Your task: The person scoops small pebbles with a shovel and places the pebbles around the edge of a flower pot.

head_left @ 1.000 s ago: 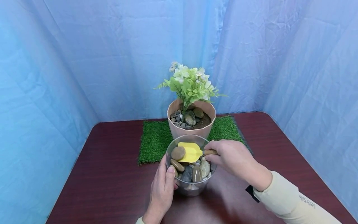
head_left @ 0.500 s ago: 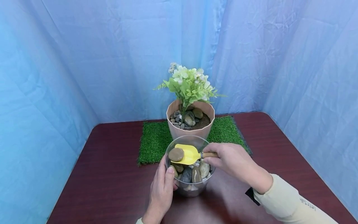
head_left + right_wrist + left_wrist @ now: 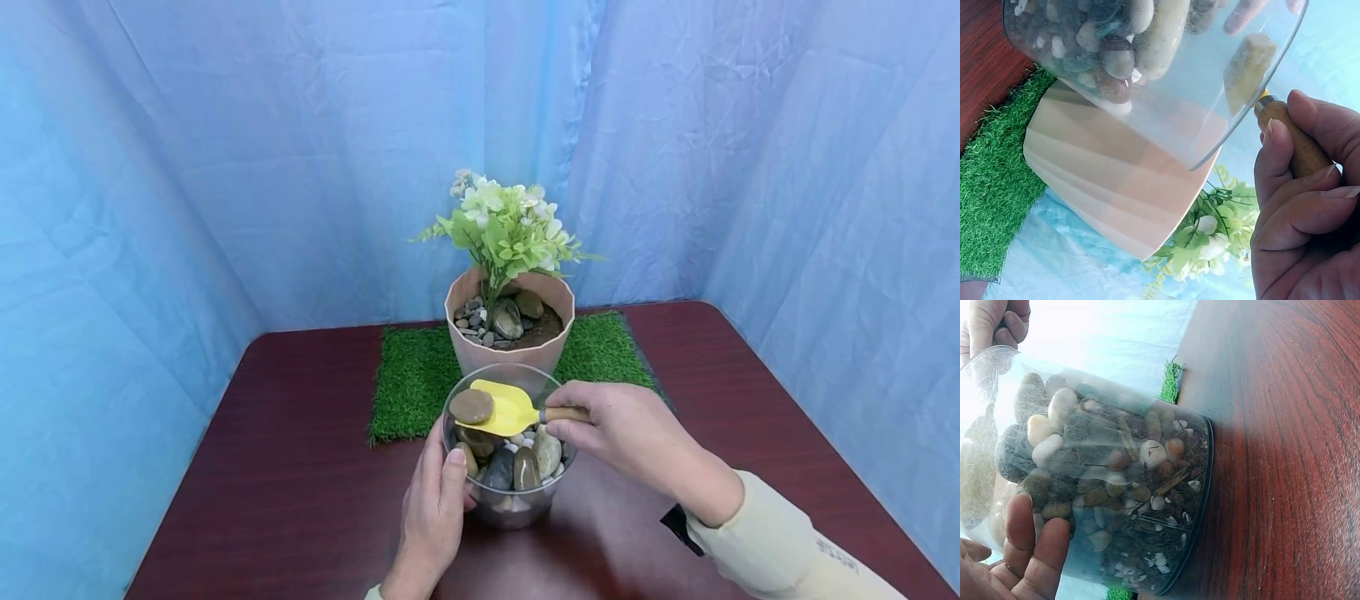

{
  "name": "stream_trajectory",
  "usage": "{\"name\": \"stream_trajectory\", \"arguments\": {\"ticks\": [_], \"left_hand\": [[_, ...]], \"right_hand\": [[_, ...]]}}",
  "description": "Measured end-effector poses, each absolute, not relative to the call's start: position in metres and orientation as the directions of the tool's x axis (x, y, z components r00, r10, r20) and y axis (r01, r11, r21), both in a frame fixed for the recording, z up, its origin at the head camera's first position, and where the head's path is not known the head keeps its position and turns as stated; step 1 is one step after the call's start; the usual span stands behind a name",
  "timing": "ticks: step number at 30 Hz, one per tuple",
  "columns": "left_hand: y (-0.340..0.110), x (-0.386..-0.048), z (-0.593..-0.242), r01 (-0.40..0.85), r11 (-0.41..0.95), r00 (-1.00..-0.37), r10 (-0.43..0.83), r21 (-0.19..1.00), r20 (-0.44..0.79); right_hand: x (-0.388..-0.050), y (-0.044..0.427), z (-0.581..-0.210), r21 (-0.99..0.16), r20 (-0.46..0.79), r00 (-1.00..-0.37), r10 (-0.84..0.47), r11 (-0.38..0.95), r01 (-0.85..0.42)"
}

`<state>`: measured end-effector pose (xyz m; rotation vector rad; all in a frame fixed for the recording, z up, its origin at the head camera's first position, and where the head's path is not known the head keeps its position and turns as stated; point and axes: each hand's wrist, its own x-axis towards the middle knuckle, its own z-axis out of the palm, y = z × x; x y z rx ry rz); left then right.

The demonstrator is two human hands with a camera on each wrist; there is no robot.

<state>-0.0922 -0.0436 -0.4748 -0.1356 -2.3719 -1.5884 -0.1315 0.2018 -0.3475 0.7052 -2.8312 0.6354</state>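
Note:
My right hand grips the wooden handle of a small yellow shovel. On the blade's left end lies a flat brown stone, raised inside the rim of a clear plastic container. Around the container's left side, my left hand holds on, thumb over the rim and fingers against the outer wall. Larger stones, such as a dark grey one and a pale one, lie in it above small pebbles, seen through the wall in the left wrist view.
Just behind the container stands a pinkish flower pot with white artificial flowers, soil and stones. It rests on a green turf mat on the dark red table. Blue curtains hang around the table.
The shovel with the brown stone has shifted slightly left and now sits higher over the stones. My left hand keeps its place on the container.

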Motion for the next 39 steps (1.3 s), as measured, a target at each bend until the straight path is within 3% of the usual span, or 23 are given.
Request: {"name": "stream_trajectory", "arguments": {"ticks": [12,24,39], "left_hand": [[-0.043,-0.093,-0.473,0.2,0.389,-0.964,-0.086,0.899,0.252],[-0.044,-0.093,-0.474,0.221,0.383,-0.96,-0.076,0.897,0.269],[-0.044,-0.092,-0.474,0.215,0.377,-0.962,-0.075,0.901,0.261]], "right_hand": [[-0.126,0.204,-0.337,-0.367,0.313,-0.888,-0.338,0.819,-0.441],[-0.133,0.204,-0.344,-0.317,0.442,-0.845,-0.301,0.829,-0.461],[-0.142,0.2,-0.348,-0.398,0.412,-0.886,-0.214,0.832,-0.386]]}}
